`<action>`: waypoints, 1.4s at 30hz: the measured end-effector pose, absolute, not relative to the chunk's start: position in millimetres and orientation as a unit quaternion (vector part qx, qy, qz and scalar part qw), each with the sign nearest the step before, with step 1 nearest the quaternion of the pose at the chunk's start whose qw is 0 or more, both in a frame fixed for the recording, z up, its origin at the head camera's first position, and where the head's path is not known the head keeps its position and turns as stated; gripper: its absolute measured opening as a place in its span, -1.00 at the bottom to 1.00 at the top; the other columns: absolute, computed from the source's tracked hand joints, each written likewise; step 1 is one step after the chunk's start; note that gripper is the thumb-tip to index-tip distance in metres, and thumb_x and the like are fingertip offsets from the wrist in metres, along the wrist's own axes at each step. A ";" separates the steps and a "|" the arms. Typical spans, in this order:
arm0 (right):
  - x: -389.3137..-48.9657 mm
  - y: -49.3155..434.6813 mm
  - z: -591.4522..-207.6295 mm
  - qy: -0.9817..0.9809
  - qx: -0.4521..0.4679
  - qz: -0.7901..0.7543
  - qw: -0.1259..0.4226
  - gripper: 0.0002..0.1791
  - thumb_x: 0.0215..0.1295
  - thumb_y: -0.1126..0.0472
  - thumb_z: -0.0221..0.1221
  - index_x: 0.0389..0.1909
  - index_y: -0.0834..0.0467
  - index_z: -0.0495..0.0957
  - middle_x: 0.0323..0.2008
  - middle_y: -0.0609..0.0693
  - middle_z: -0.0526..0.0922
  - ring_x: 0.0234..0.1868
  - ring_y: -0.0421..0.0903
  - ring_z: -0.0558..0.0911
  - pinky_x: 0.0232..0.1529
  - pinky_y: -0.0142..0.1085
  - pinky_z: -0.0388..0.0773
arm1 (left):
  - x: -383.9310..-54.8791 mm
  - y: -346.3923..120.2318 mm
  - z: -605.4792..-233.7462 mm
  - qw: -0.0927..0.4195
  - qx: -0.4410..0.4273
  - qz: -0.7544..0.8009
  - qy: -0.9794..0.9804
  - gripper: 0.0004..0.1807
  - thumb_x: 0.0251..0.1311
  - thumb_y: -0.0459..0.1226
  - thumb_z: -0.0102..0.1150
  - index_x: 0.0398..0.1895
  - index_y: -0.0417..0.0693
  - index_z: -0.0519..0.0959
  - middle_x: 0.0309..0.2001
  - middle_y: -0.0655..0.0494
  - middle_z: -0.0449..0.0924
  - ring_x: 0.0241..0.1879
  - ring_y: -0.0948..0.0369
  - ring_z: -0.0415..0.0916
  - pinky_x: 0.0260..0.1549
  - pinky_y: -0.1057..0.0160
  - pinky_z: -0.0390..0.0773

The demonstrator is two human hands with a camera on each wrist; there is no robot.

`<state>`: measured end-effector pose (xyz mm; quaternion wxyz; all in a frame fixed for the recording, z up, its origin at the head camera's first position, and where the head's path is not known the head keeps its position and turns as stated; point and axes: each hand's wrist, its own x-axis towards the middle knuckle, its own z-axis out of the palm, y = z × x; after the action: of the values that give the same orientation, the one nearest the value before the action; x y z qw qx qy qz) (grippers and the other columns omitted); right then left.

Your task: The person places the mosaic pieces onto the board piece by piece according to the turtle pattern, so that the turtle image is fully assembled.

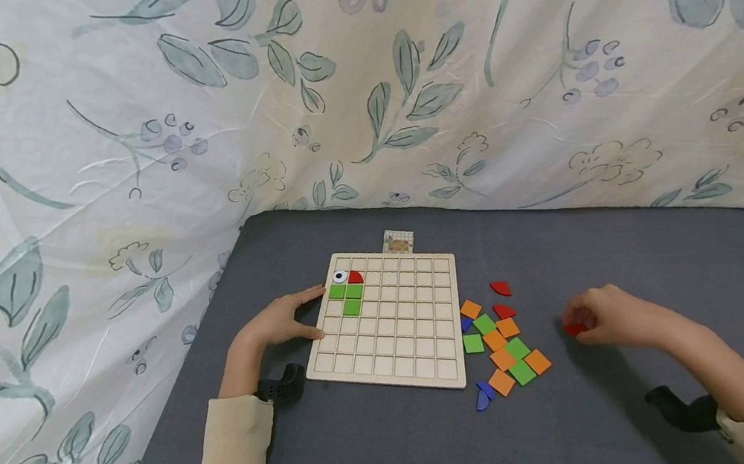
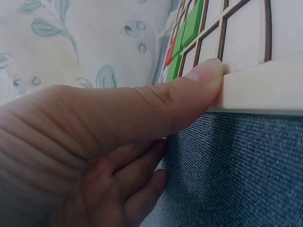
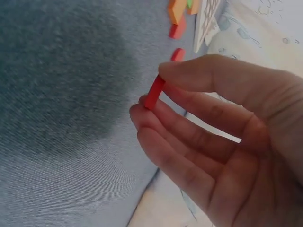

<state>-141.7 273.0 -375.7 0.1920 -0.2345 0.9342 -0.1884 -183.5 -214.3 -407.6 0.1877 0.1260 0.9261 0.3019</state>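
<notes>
On the dark cloth lies a square wooden grid board (image 1: 388, 327). Its upper left cells hold a white eye tile (image 1: 340, 276), a red quarter-round tile (image 1: 355, 277) and green square tiles (image 1: 351, 307). At the board's left edge, my left hand (image 1: 276, 322) touches the frame with thumb and a finger spread apart; in the left wrist view the thumb (image 2: 189, 90) presses the rim. Right of the loose tiles, my right hand (image 1: 616, 317) pinches a small red tile (image 3: 154, 92) between thumb and fingertips, above the cloth. Its full shape is partly hidden by the fingers.
Between board and right hand lie loose orange (image 1: 501, 358), green (image 1: 522, 373) and blue tiles (image 1: 483, 400), with two red tiles (image 1: 501, 289) behind them. A small pattern card (image 1: 398, 241) sits at the board's far edge. A floral curtain (image 1: 400, 110) hangs behind the table.
</notes>
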 end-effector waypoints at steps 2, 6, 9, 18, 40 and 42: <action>-141.8 273.1 -373.4 0.933 -0.237 -0.189 0.195 -0.79 0.01 0.29 0.30 -0.29 0.23 0.59 -0.36 -0.10 0.60 -0.43 -0.27 0.49 -0.47 -0.40 0.48 | -184.0 -214.4 -408.0 0.188 0.125 0.302 0.926 -0.07 -0.10 -0.19 0.42 0.39 -0.05 0.16 0.39 -0.10 0.09 0.36 -0.14 0.01 0.22 -0.16 0.17; -141.1 273.2 -370.4 0.933 -0.235 -0.192 0.195 -0.79 0.02 0.30 0.28 -0.27 0.23 0.58 -0.35 -0.10 0.60 -0.40 -0.24 0.50 -0.46 -0.39 0.48 | -184.9 -214.5 -408.8 0.190 0.122 0.301 0.927 -0.06 -0.10 -0.18 0.42 0.39 -0.04 0.16 0.39 -0.10 0.09 0.36 -0.14 0.00 0.22 -0.16 0.16; -140.6 273.4 -369.7 0.932 -0.237 -0.195 0.195 -0.79 0.02 0.31 0.27 -0.27 0.24 0.57 -0.35 -0.10 0.60 -0.40 -0.24 0.51 -0.46 -0.39 0.49 | -185.4 -214.5 -409.2 0.191 0.120 0.299 0.927 -0.06 -0.10 -0.18 0.42 0.39 -0.04 0.16 0.39 -0.10 0.09 0.36 -0.14 0.00 0.22 -0.16 0.16; -141.4 269.5 -372.6 0.932 -0.251 -0.191 0.180 -0.81 0.01 0.31 0.29 -0.31 0.21 0.56 -0.38 -0.12 0.58 -0.44 -0.28 0.46 -0.47 -0.40 0.47 | -185.5 -215.3 -409.7 0.189 0.123 0.298 0.927 -0.05 -0.11 -0.17 0.42 0.39 -0.03 0.16 0.39 -0.10 0.08 0.36 -0.14 -0.01 0.22 -0.17 0.16; -155.6 182.2 -357.1 0.921 -0.278 -0.234 0.142 -0.85 0.09 0.35 0.23 -0.28 0.26 0.60 -0.41 -0.07 0.60 -0.44 -0.22 0.48 -0.42 -0.40 0.51 | -184.5 -214.2 -409.4 0.188 0.126 0.307 0.924 -0.07 -0.09 -0.20 0.41 0.39 -0.06 0.16 0.39 -0.13 0.09 0.35 -0.15 0.01 0.22 -0.15 0.17; -158.6 168.7 -355.8 0.917 -0.289 -0.240 0.139 -0.86 0.11 0.34 0.23 -0.28 0.26 0.59 -0.42 -0.06 0.60 -0.45 -0.22 0.48 -0.42 -0.40 0.51 | -185.0 -215.0 -409.3 0.189 0.127 0.308 0.924 -0.06 -0.09 -0.20 0.41 0.39 -0.06 0.15 0.39 -0.12 0.08 0.36 -0.15 0.00 0.22 -0.15 0.17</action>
<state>-158.6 168.7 -355.8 0.1389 -0.2885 0.9165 -0.2398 -185.0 -215.0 -409.3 0.1889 0.1266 0.9239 0.3078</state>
